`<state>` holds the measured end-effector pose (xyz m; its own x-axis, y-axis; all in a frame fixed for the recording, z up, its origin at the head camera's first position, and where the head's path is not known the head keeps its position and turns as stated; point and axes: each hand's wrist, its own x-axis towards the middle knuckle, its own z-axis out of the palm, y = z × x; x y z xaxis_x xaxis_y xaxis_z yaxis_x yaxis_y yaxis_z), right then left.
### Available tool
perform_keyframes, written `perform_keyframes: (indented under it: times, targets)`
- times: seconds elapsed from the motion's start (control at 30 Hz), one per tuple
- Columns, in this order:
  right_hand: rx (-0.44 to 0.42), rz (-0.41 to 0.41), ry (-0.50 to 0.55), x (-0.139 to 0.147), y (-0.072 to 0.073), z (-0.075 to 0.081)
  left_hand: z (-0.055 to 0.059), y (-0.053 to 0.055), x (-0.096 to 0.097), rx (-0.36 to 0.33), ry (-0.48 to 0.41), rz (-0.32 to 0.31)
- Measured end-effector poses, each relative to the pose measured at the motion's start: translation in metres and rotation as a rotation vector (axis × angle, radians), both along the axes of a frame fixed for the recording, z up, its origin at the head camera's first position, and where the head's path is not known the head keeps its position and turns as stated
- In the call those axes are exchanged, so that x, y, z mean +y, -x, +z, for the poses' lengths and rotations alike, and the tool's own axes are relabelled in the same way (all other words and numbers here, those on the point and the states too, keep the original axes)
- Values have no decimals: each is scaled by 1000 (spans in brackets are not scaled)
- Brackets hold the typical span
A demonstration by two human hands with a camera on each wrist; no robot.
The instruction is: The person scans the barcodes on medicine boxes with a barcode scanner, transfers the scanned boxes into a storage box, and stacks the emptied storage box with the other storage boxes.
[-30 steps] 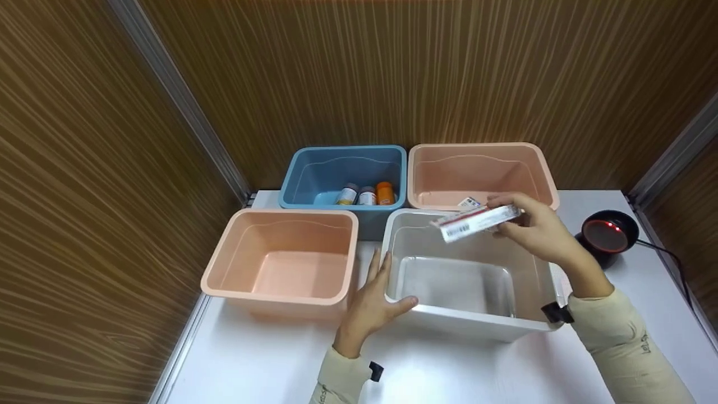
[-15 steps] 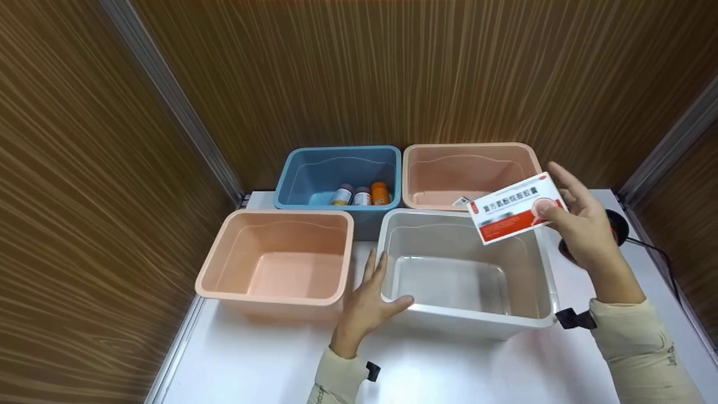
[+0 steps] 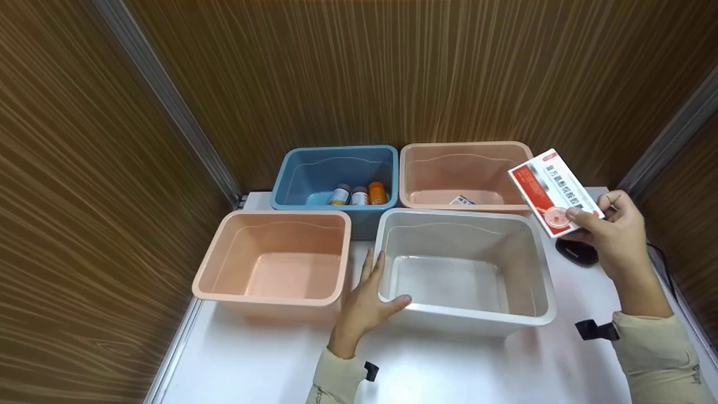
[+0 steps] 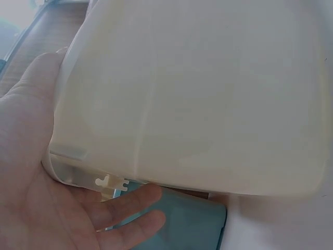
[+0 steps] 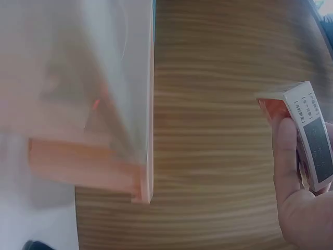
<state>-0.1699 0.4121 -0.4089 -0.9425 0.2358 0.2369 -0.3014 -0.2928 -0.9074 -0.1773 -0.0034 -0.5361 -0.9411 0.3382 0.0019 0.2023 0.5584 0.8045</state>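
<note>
My right hand [image 3: 625, 241] pinches a white and red medicine box [image 3: 561, 188], thumb on its printed front, raised beyond the right rim of the white bin [image 3: 465, 315]. In the right wrist view, the medicine box [image 5: 316, 143] shows a narrow side with printed lines and a dark panel. My left hand [image 3: 362, 314] rests at the front left corner of the white bin, fingers spread and straight. Seen from the left wrist, the left hand [image 4: 31, 156] has its thumb along the bin wall [image 4: 197, 94] and two fingertips below the rim.
A blue bin [image 3: 336, 206] at the back holds several bottles [image 3: 359, 196]. Beside it, a peach bin [image 3: 465, 147] has a small box [image 3: 462, 200] inside. Another peach bin [image 3: 275, 301] stands front left. A black corded device [image 3: 578, 252] sits partly behind my right hand.
My right hand has carried the medicine box from above the white bin rightward and turned its printed front upward. The left hand has stayed at the bin corner.
</note>
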Motion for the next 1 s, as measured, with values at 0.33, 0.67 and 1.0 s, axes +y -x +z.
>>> perform_keyframes:
  times: [0.33,0.67,1.0]
  targets:
    - [24,-32,123,33,-16,-18,1,-1,1,5,16,5]
    - [-27,-25,270,61,-30,-43,-1,0,0,34,-14,-5]
    - [-160,-32,285,95,-37,-79,-1,0,0,21,-12,2]
